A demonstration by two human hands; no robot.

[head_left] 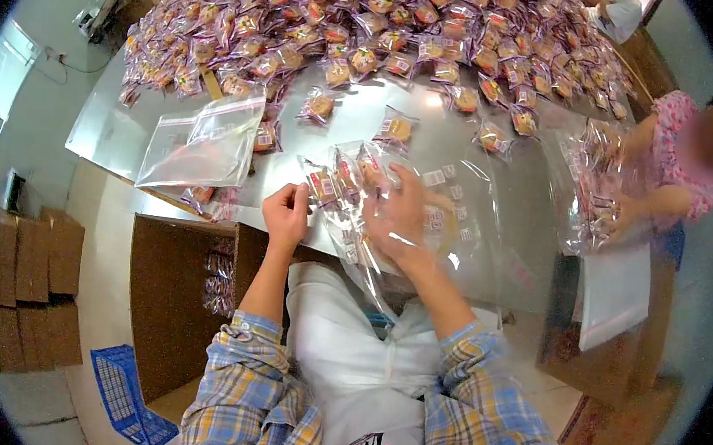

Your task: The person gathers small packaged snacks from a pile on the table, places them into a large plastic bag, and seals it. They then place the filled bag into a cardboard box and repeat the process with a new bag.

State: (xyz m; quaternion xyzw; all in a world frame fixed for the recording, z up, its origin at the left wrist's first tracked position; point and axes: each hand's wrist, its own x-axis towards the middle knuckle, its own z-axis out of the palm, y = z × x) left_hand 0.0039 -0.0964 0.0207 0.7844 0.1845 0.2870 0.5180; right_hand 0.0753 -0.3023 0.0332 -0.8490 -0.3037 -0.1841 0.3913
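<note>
A clear plastic bag (465, 236) lies over the near edge of the metal table, with several small wrapped cookies (346, 175) in a row at its left side. My right hand (399, 219) is at the bag, its fingers bent around the row of cookies. Close to the row's left end, my left hand (285, 214) is closed with thumb and forefinger together; what is between them is hidden. Beyond the hands, single wrapped cookies (396, 129) rest on the tabletop.
A large heap of wrapped cookies (374, 21) covers the table's (350, 103) far side. Clear bags (202, 145) lie at left. On the right, another person (676, 157) handles a filled bag (584, 191). Below are a cardboard box (176, 291) and a blue crate (129, 398).
</note>
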